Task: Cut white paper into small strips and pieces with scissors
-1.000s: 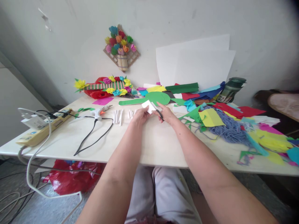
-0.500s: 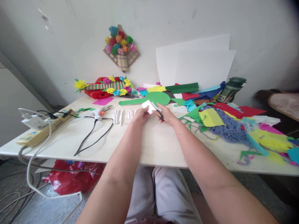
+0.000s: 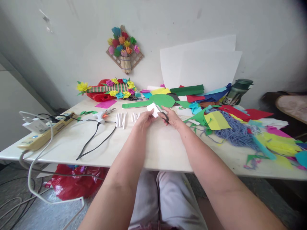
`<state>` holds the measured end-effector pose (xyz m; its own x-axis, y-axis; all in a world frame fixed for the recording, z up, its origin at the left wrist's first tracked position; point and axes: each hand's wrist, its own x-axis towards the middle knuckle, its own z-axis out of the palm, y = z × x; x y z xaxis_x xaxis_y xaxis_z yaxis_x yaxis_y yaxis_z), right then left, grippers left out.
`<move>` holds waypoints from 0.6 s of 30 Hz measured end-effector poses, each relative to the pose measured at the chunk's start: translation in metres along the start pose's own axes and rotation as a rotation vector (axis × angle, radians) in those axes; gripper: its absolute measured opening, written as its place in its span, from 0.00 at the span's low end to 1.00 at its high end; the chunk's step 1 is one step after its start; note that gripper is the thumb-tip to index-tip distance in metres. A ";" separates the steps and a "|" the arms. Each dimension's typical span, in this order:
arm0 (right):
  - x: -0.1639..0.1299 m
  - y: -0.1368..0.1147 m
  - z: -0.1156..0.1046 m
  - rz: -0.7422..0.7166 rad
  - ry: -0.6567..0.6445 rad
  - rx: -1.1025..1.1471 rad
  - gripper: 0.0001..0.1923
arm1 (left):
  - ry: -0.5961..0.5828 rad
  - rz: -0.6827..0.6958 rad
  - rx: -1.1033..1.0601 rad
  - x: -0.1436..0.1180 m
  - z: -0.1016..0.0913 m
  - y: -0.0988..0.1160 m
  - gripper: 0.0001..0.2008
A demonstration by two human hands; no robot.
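Your left hand (image 3: 143, 119) pinches a small white paper piece (image 3: 153, 109) above the bench (image 3: 158, 150); your right hand (image 3: 170, 117) is closed round black-handled scissors (image 3: 164, 115), blades at the paper's edge. Just beyond lies a green paddle cutout (image 3: 155, 101); left, white rolled sticks (image 3: 121, 118) and glue gun (image 3: 102, 114); right, coloured scraps (image 3: 217, 120).

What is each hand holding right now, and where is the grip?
The left hand pinches the white paper piece at its lower edge. The right hand grips the black-handled scissors by the handles.
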<state>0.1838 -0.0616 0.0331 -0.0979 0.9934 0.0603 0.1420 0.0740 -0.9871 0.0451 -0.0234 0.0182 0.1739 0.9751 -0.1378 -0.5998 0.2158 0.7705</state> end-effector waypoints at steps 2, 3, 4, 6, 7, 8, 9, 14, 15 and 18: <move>0.000 -0.001 0.002 -0.008 0.012 -0.001 0.45 | 0.016 0.003 -0.012 -0.002 0.001 0.001 0.03; 0.000 -0.002 0.003 -0.011 0.015 0.000 0.45 | 0.020 0.003 -0.017 -0.003 0.002 0.001 0.03; 0.000 -0.003 0.004 -0.016 0.017 0.001 0.45 | 0.021 0.002 -0.021 -0.003 0.002 0.002 0.04; 0.000 -0.004 0.005 -0.023 0.019 0.008 0.45 | 0.014 -0.001 -0.025 -0.003 0.002 0.002 0.04; 0.000 -0.004 0.006 -0.023 0.019 0.012 0.45 | 0.007 -0.003 -0.025 -0.003 0.001 0.002 0.04; 0.000 -0.004 0.006 -0.019 0.018 0.015 0.45 | 0.000 -0.004 -0.025 -0.002 0.001 0.002 0.04; 0.000 -0.003 0.006 -0.012 0.018 0.019 0.45 | -0.006 -0.006 -0.024 -0.001 0.000 0.002 0.05; 0.004 0.007 0.003 0.034 -0.014 0.027 0.41 | -0.011 -0.008 -0.021 0.003 -0.002 0.001 0.06; 0.004 0.009 0.002 0.040 -0.026 0.030 0.40 | -0.012 -0.007 -0.025 0.003 -0.002 0.001 0.06; 0.005 0.013 0.001 0.037 -0.061 0.032 0.37 | -0.026 0.000 -0.042 0.003 -0.002 0.000 0.07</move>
<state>0.1842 -0.0556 0.0200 -0.1529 0.9881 0.0159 0.1148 0.0337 -0.9928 0.0440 -0.0200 0.0171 0.1934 0.9736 -0.1208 -0.6324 0.2179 0.7433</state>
